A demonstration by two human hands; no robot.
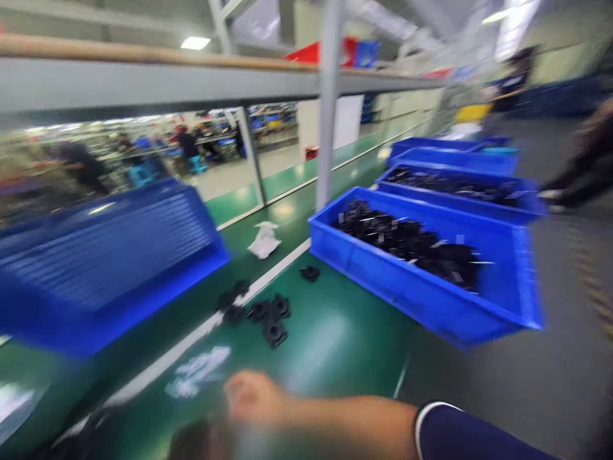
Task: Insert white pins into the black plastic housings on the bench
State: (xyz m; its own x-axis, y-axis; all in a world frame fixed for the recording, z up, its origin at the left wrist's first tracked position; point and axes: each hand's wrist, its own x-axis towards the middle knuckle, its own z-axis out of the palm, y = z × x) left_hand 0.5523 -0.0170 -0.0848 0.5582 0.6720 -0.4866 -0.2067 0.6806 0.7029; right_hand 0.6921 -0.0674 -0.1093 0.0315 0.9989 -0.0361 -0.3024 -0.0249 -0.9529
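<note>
My right hand (253, 397) reaches in over the green table (335, 358) from the lower right, its forearm coming out of a navy sleeve with a white edge. It is smeared by motion, and its fingers look bent, but whether they hold anything cannot be made out. Closest to it is a patch of small whitish pieces (198, 372) on the table. Beyond lie several small black plastic parts (274, 331), with one single black part (310, 273) farther off. A dark blurred shape (191, 441) at the bottom edge is unclear. My left hand does not show.
A blue bin (421, 300) of black parts stands at the right, with more blue bins (460, 163) behind it. Another blue bin (105, 255) tilts at the left. A white plastic bag (264, 240) lies near a grey post (330, 102). People are in the background.
</note>
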